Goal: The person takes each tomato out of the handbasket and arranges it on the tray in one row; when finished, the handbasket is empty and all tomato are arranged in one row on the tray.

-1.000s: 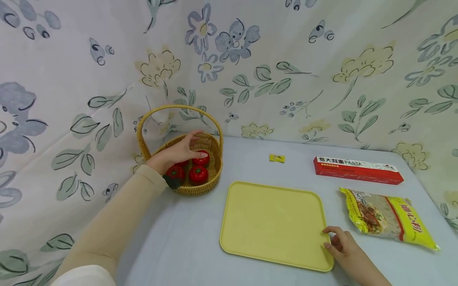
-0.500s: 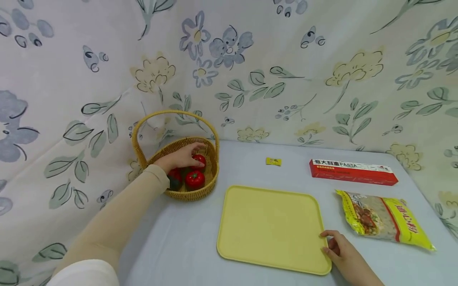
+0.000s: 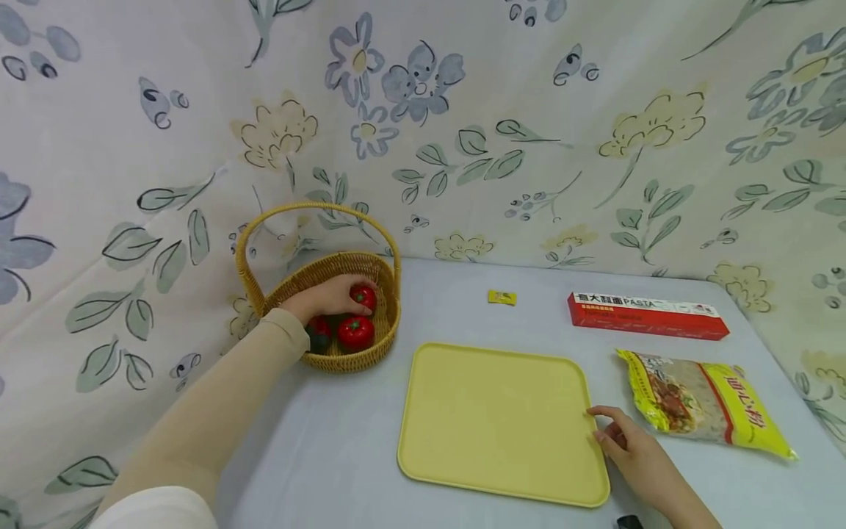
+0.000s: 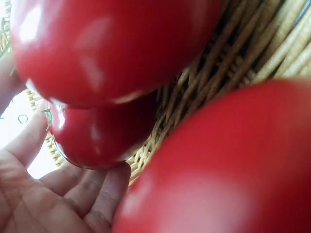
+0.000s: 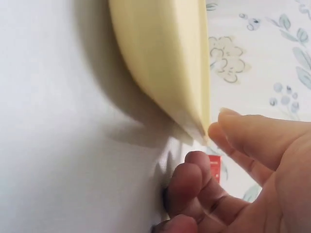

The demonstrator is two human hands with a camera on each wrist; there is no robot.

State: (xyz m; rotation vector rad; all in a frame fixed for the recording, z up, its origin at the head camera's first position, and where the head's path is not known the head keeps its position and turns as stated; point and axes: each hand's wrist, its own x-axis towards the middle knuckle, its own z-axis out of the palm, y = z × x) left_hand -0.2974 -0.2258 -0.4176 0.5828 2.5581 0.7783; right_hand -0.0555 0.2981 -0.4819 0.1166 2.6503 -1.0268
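Note:
In the head view my left hand (image 3: 333, 296) reaches into a wicker basket (image 3: 386, 323) and holds the tomato (image 3: 363, 296) at its back right. The left wrist view shows the fingers (image 4: 92, 189) of that hand curled round a tomato (image 4: 97, 133); two other red tomatoes fill the foreground. A second tomato (image 3: 356, 333) sits at the front of the basket, and another (image 3: 320, 330) is partly hidden by a dark wrist camera. At the right rim of a yellow tray (image 3: 496, 426), my right hand (image 3: 631, 448) touches the edge with its fingertips, fingers loosely bent.
A small yellow packet (image 3: 502, 297) lies behind the tray. Farther right are a red pasta box (image 3: 648, 316) and a yellow-ended bag of noodles (image 3: 707, 404). Flowered cloth (image 3: 423, 147) hangs behind and to the left of the white table (image 3: 317, 455).
My left hand has come down from above the tomatoes, and its fingers have closed round the back right one. The right hand has stayed at the tray's edge. The head view has shifted slightly.

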